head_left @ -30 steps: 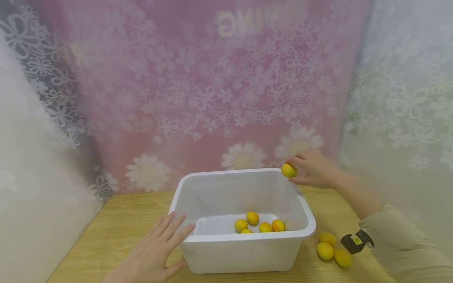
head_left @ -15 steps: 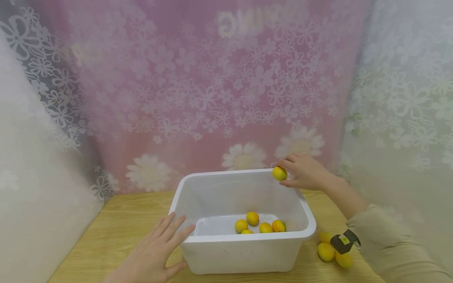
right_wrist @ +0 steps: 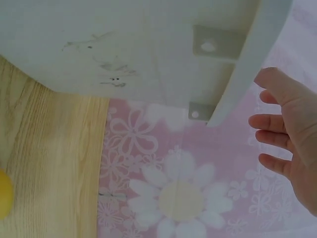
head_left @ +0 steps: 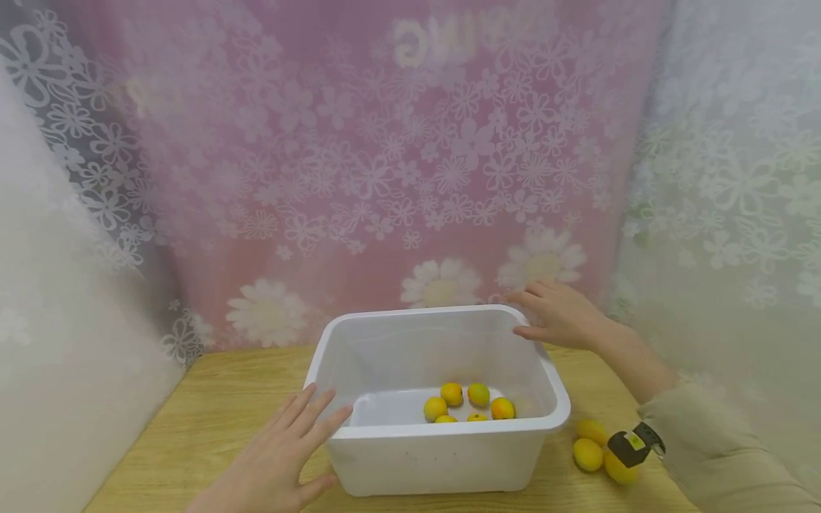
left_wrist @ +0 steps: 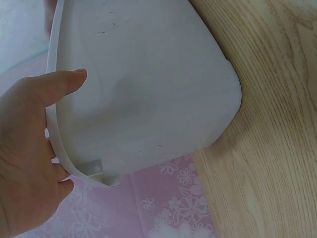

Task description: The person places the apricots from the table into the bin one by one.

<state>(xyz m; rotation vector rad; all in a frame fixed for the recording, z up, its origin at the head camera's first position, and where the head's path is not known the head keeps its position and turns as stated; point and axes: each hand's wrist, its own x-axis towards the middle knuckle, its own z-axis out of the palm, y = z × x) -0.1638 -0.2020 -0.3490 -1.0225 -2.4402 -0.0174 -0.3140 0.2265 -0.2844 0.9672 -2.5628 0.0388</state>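
A white plastic tub (head_left: 436, 463) stands on the wooden table, with several small yellow-orange fruits (head_left: 452, 394) on its floor. The front wall partly hides the nearest ones. Over the tub's front left corner lies my left hand (head_left: 276, 449), its fingers spread and straight across the rim. In the left wrist view, its thumb (left_wrist: 64, 85) is outside the wall and the other fingers are past the rim. My right hand (head_left: 564, 313) hovers at the back right corner, holding nothing; the right wrist view shows its fingers (right_wrist: 270, 123) loosely bent beside the rim.
On the table (head_left: 212, 420), right of the tub, a few loose yellow fruits (head_left: 587, 454) lie together, partly covered by a black wrist device (head_left: 628, 447). A pink flowered curtain (head_left: 359, 178) hangs close behind the tub, with pale sheets at both sides.
My right hand carried a fruit over the tub's back right corner and let it go. Another fruit now lies inside, and some there have shifted. My left hand stayed put.
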